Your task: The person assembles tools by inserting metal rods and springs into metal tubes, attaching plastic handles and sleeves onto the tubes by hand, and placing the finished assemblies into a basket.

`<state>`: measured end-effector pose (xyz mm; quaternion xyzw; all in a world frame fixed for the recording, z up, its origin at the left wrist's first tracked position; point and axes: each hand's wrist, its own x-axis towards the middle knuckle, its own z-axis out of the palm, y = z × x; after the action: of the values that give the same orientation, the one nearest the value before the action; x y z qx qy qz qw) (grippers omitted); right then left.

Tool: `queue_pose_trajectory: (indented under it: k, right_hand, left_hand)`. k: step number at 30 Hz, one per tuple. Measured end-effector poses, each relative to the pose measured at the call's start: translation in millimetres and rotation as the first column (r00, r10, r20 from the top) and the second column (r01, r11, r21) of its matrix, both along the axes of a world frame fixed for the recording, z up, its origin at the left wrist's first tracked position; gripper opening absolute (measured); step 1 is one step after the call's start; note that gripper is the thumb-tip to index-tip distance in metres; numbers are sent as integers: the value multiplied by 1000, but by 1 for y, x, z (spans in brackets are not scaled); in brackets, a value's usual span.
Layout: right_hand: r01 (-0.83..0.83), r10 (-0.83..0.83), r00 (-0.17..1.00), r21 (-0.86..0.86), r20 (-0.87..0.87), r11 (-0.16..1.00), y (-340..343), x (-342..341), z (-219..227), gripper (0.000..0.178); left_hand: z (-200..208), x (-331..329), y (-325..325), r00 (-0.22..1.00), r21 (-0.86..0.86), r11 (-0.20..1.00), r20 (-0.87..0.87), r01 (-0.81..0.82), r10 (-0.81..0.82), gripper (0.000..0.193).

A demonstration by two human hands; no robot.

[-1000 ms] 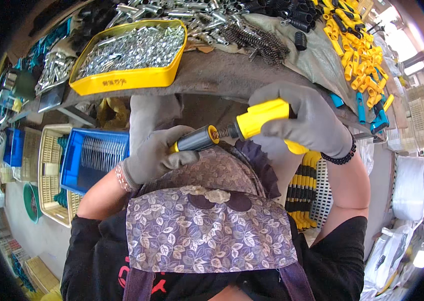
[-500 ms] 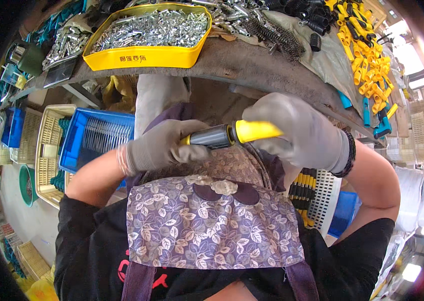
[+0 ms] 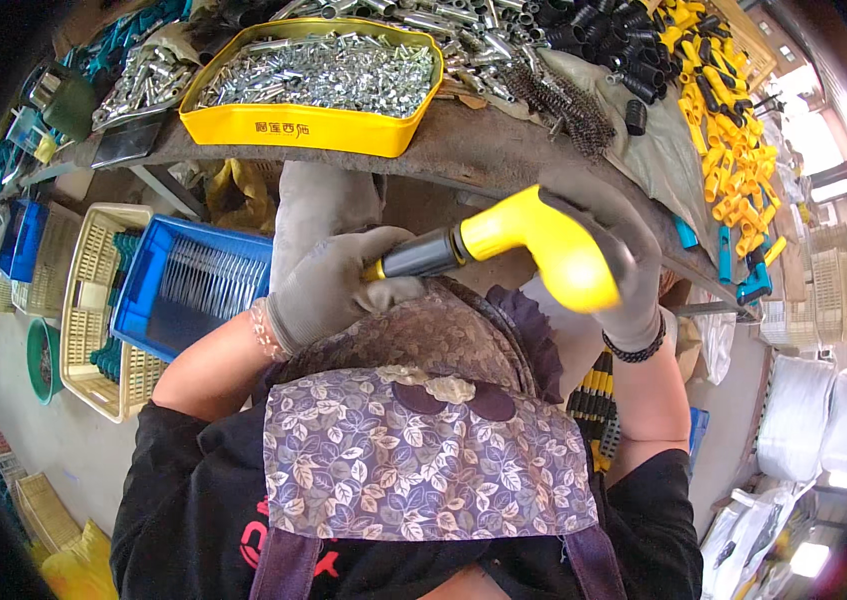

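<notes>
My gloved left hand is closed round the black cylindrical collar of a yellow and black pistol-shaped tool handle. A short yellow end pokes out of the collar by the left palm. My gloved right hand wraps the bent yellow grip from its right side, with some fingers hidden behind it. The handle lies roughly level above my apron-covered lap, its bulging yellow end slightly blurred.
On the bench ahead stands a yellow tray of small metal parts. Springs, black collars and yellow handles are piled to its right. Blue and cream crates stand left; black-and-yellow pieces lie by my right arm.
My right hand has turned and moved right along the handle, so its bent yellow grip now shows. The left hand keeps hold of the collar. The view has shifted slightly.
</notes>
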<state>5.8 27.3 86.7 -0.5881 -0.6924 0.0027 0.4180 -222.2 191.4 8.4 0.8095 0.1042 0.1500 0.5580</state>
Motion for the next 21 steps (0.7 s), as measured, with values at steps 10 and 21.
queue_pose_trajectory:
  k: [10,21]
  right_hand:
    - [140,-64,836,-99,545,985,-14,-5,22,65]
    - [-146,4,976,-644,-216,751,-16,19,31,34]
  left_hand:
    - [-6,2,1,998,5,998,-2,59,-59,44]
    - [30,2,3,984,434,901,-169,19,61,45]
